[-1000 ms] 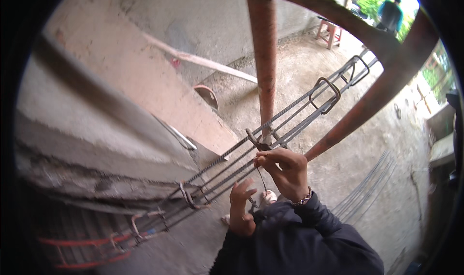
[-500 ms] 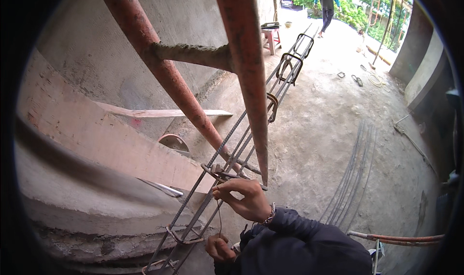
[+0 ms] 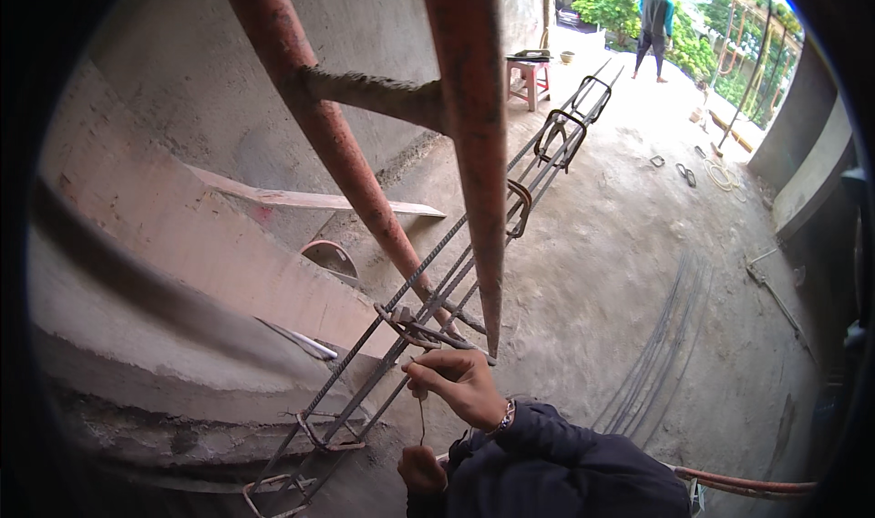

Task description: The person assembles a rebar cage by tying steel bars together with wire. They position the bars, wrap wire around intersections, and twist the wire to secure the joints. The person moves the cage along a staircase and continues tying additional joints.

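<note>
My right hand (image 3: pixel 458 387), with a chain bracelet at its wrist, pinches a thin tie wire (image 3: pixel 422 420) beside a rebar stirrup (image 3: pixel 410 325). Lower down, my left hand (image 3: pixel 421 470) is closed on the other end of the same wire, its fingers partly hidden. The wire hangs nearly straight between both hands. Long ribbed rebars (image 3: pixel 360 405) run from the lower left to the far right as a narrow cage. More stirrups hang along it, including a lower stirrup (image 3: pixel 330 443) and a cluster of stirrups (image 3: pixel 560 143) farther off.
A rusty red steel frame (image 3: pixel 476 153) rises across the cage, close to my right hand. Loose bars (image 3: pixel 658 345) lie on the concrete floor at right. A red stool (image 3: pixel 529 79) stands by the wall; another person (image 3: pixel 653 30) is far off. A plywood board (image 3: pixel 210 254) leans left.
My view has shifted, so the far scene sits farther right and lower. My right hand has come slightly away from the stirrup, the wire still between both hands. The distant person has turned and stands.
</note>
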The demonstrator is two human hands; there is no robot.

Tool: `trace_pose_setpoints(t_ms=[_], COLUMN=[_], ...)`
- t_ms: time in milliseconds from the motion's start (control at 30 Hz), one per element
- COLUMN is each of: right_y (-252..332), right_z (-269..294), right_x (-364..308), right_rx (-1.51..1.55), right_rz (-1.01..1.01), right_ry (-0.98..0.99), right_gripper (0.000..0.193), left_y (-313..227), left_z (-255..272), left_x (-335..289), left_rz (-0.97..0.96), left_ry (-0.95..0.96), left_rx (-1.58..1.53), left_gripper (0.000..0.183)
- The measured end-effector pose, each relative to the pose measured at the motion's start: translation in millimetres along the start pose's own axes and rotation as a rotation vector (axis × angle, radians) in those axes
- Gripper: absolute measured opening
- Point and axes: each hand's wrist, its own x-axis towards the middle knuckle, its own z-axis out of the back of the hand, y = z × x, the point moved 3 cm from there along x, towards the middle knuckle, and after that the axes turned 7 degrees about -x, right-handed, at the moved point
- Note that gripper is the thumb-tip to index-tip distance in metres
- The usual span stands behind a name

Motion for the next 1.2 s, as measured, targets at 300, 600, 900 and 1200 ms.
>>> trace_pose_setpoints(t_ms=[300, 600, 900, 1200], right_y=[-17, 33, 57, 79], right_z=[-18, -20, -2, 34], right_x=[9, -4, -18, -36], right_rx=[0.339, -0.351, -0.394, -0.501], right_rz=[-0.134, 0.274, 0.38, 0.538], right_ry=[0.17, -0.015, 0.199, 0.168], right_gripper=[0.023, 0.018, 0.015, 0.017], left_y=[0, 69, 61, -12], left_z=[4, -7, -37, -92], left_x=[-8, -45, -25, -7], left_rz=[0.037, 0.216, 0.542, 0.918], left_ry=[-0.093, 0.027, 0.061, 0.494], left_rx=[0.069, -0.513, -0.882, -1.161], left_gripper=[0.033, 0.043, 0.032, 0.055])
